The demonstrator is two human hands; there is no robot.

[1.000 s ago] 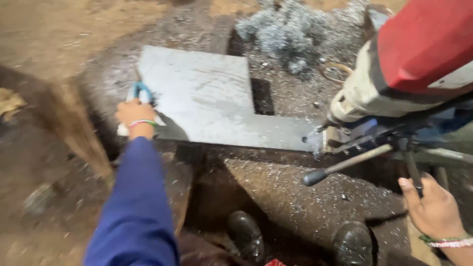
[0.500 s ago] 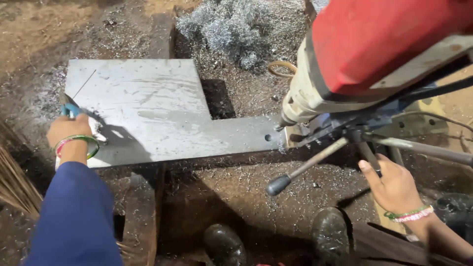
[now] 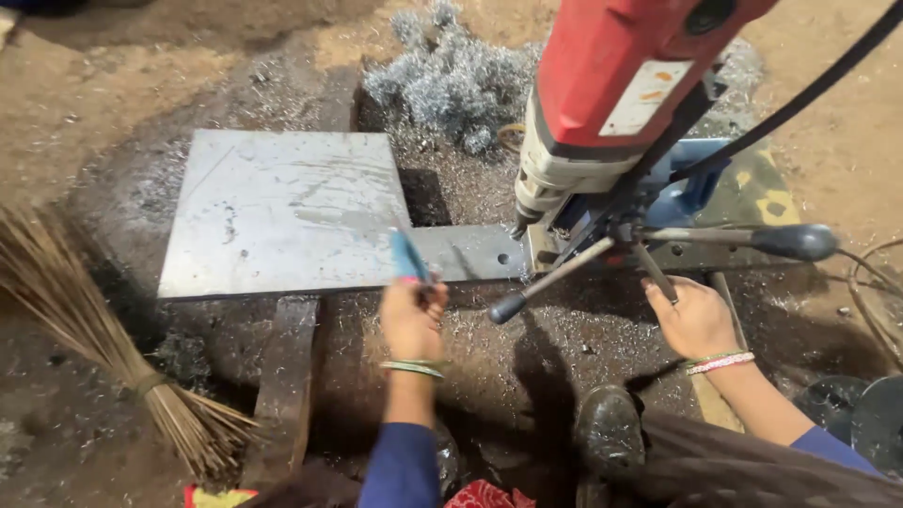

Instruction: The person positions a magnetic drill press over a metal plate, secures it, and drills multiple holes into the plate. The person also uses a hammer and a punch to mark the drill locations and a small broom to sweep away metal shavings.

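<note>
Steel plate [image 3: 282, 212] lies flat on the ground ahead of you, its narrow tongue reaching right to just under the bit of the red drill [image 3: 621, 85], and your left hand [image 3: 411, 320] sits at the plate's near edge with its grip curled tight around a blue-handled tool [image 3: 409, 256] that tips up over the metal. Your right hand [image 3: 694, 318] is up at the drill's spoked feed handle [image 3: 583, 268], fingers closed about one spoke.
</note>
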